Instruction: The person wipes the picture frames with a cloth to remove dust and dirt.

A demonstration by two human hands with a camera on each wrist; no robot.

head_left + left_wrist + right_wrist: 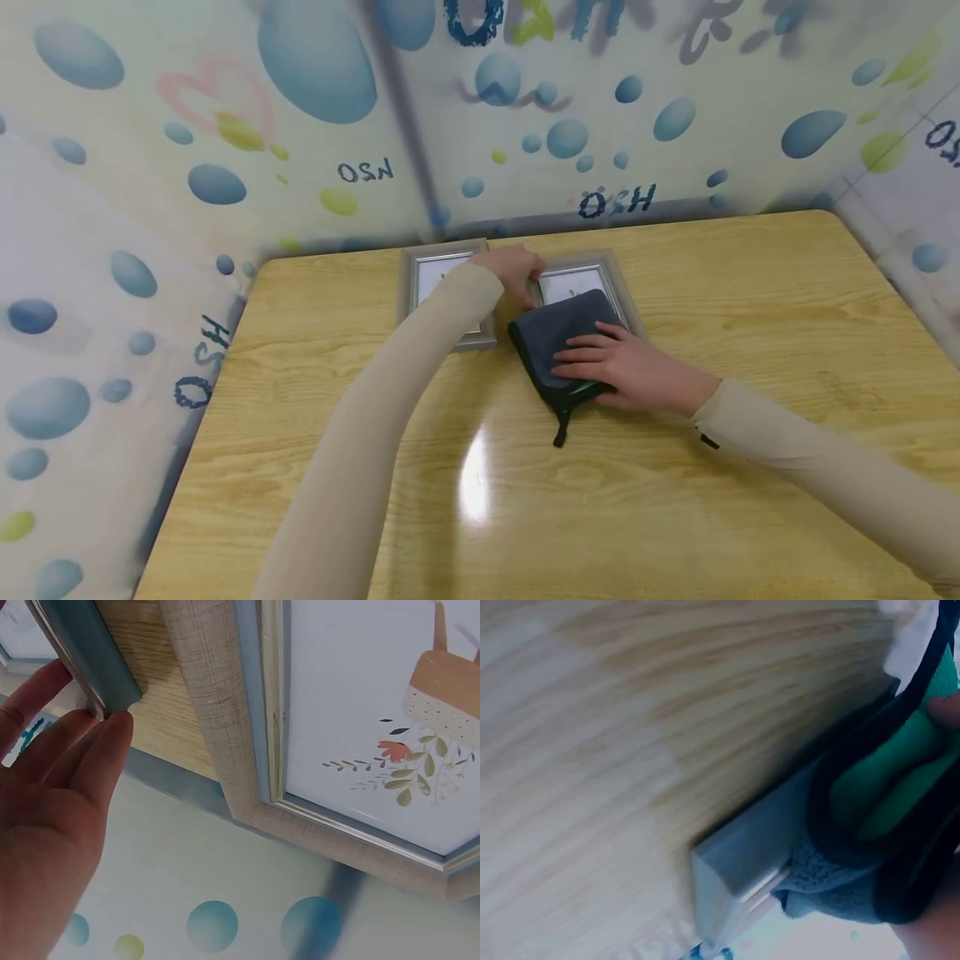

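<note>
My left hand (516, 271) grips the left edge of the right-hand picture frame (622, 287), its thumb and fingers at the teal-and-silver side (94, 652) in the left wrist view. Across that frame's lower part lies a folded dark grey cloth (558, 329) with black trim, a hanging loop and a green inner face (889, 772). My right hand (626, 367) holds this cloth, fingers spread over its top and thumb at the green fold. Beside the left hand lies a second picture frame (408, 287), partly covered by the left sleeve; its print shows leaves and a flower.
Both frames lie near the back edge of a wood-grain table (720, 508). Behind it rises a wall (420, 142) printed with blue and green drops and lettering. Another patterned wall (82, 275) runs along the left side.
</note>
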